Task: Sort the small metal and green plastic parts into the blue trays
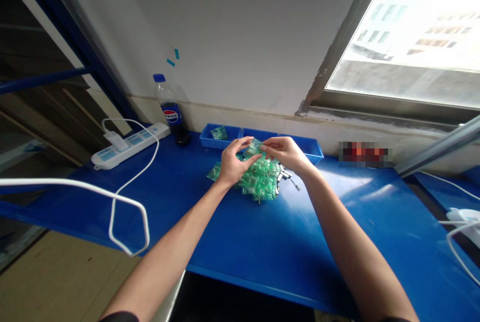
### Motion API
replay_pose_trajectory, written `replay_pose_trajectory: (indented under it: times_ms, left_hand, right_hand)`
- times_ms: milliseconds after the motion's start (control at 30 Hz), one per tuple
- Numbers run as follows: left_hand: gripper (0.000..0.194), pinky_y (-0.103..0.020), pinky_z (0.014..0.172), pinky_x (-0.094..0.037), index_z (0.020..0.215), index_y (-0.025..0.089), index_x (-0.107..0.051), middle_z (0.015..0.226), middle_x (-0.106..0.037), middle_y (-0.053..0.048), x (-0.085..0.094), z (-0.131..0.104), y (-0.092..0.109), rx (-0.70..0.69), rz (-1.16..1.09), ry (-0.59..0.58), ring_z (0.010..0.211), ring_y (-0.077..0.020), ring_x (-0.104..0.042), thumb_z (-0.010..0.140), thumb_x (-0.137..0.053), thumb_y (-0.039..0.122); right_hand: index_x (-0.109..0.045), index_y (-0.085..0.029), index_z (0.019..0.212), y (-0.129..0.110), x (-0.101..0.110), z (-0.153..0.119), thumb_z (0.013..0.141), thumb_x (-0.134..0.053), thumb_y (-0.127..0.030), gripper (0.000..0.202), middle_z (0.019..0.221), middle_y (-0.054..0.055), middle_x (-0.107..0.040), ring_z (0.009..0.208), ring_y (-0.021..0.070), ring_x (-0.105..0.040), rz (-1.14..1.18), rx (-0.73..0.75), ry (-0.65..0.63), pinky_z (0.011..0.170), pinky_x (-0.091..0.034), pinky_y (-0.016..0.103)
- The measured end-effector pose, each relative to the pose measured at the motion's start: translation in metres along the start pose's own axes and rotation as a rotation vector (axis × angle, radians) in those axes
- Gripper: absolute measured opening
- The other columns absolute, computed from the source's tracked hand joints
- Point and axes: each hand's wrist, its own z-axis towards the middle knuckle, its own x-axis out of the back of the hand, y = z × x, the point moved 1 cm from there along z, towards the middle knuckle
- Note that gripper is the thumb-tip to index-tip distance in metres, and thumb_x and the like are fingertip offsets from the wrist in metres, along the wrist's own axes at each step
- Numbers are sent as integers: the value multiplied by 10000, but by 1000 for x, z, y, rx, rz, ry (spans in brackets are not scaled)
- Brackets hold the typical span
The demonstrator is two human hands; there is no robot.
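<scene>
Between my two hands is a small green circuit board (253, 148), raised just above a heap of similar green circuit boards (262, 182). My left hand (235, 162) grips the board's left side, thumb below and fingers above. At its right edge, my right hand (287, 153) pinches it with thumb and fingertips. Dark and silvery parts with pins (287, 176) stick out of the heap on the right. Behind the hands stands a row of blue bins (210, 143); the left bin has a green board (219, 133) in it. My hands partly hide the other bins.
A blue tabletop (240, 247) bears everything. To the left are a white power strip (131, 146) with a plug, a loose white cable (144, 217) and a cola bottle (170, 107). A wall and window rise behind. A blurred red item (365, 154) sits at the back right.
</scene>
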Motion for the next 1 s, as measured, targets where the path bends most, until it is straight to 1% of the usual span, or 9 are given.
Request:
replay_pose_trajectory:
  times_ms: [100,233,300,433,600,700,800,900,1000]
  left_hand:
    - [454,-296,810,-603,1206,175,-720,1001,-780,-77,5,3,1,162,-70,-89,920,-212,-747,854,-786,456]
    - [413,-263,594,-544,779,145,-725,722,-734,-45,9,6,0,332,-196,-292,656,-180,-698,825,-779,552]
    - [453,-253,561,-529,701,153,-681,668,-709,-27,12,10,-5,396,-230,-227,617,-169,-686,794,-797,580]
    - [484,-233,632,-577,796,142,-696,792,-766,-70,21,20,-16,563,-400,140,728,-162,-741,800,-787,617]
    - [569,-268,765,-626,1030,110,-739,976,-797,-149,30,24,-23,675,-503,51,882,-199,-778,850,-728,650]
    - [547,-256,637,-578,952,128,-777,822,-785,-108,33,20,-20,539,-237,-50,730,-188,-749,849,-710,661]
    - [441,-263,594,-514,843,181,-797,717,-741,-54,34,15,-10,261,75,-331,651,-177,-686,794,-777,620]
    - [403,-289,680,-518,850,226,-808,792,-740,-48,34,11,2,0,276,-660,745,-201,-678,639,-910,553]
    - [393,-308,736,-524,862,243,-797,869,-728,-59,33,10,7,-106,363,-738,837,-226,-673,610,-934,512]
  right_hand:
    - [-743,-155,963,-2,2,-1,823,-744,-592,459,742,41,-717,665,168,-657,9,30,21,623,-510,279]
    - [-749,-151,977,-1,2,-1,803,-765,-596,478,733,47,-724,670,175,-670,22,12,10,646,-536,293]
    - [-748,-158,1018,1,2,0,804,-776,-566,462,804,68,-759,697,184,-695,15,-14,26,664,-551,298]
    - [-740,-177,1076,1,6,0,843,-751,-505,403,920,92,-791,736,191,-721,-29,-43,62,671,-556,293]
    - [-741,-182,1057,-3,20,-7,857,-721,-525,398,869,75,-774,746,194,-713,-178,-50,31,673,-539,292]
    - [-747,-200,912,-8,25,-14,757,-811,-555,392,801,38,-732,715,179,-664,-474,3,-104,626,-475,275]
    - [-739,-224,922,-14,19,-22,672,-867,-608,476,765,8,-694,660,161,-607,-686,24,-265,566,-398,269]
    - [-730,-251,1003,-16,6,-25,646,-886,-622,538,745,5,-687,665,181,-604,-822,26,-318,547,-352,279]
    - [-728,-267,997,-15,-2,-24,617,-909,-611,543,810,17,-714,695,194,-622,-888,18,-317,546,-336,277]
